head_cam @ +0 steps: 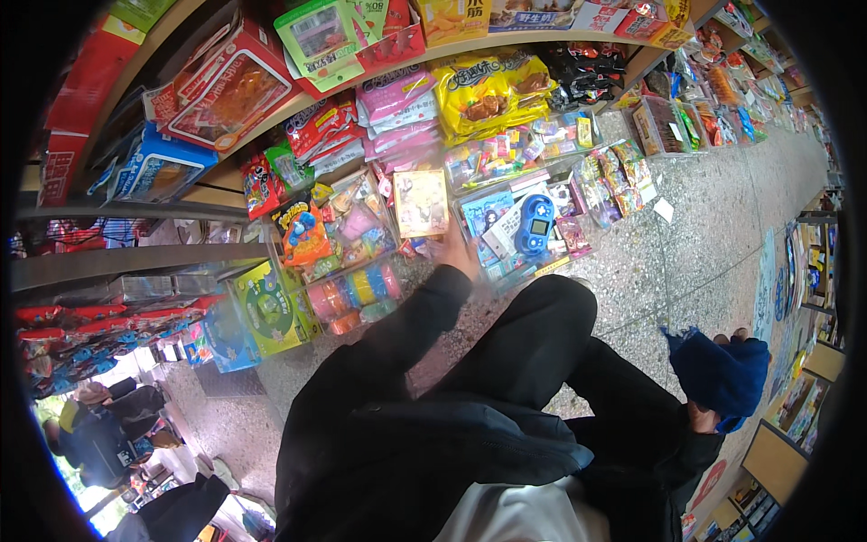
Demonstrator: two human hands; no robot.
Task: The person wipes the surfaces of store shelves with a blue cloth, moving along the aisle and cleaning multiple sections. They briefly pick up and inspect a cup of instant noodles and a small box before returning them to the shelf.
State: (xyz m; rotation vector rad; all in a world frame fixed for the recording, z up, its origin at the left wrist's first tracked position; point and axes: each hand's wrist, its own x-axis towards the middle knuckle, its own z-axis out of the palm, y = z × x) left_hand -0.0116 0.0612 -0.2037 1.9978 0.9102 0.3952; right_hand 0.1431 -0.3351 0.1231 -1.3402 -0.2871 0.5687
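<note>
My left hand point(458, 252), blurred, reaches to the lower right corner of a small cream and gold box with printed figures point(420, 203); whether its fingers grip the box cannot be told. Left of it is a clear plastic bin of small toys point(355, 220), with an orange packet point(300, 232) on top. To the right, a clear bin point(508, 274) holds a blue handheld game toy point(536, 225), cards and small packs. Over at the right, my right hand point(704, 417) is closed on a dark blue cloth point(719, 376).
Shelves above carry snack boxes and a yellow snack bag point(491, 91). A bin of small candies point(518, 159) and a bin of colored rolls point(355, 295) stand on the speckled floor point(718, 203). My bent knee point(559, 305) is close to the bins. Another person point(98, 440) is at the lower left.
</note>
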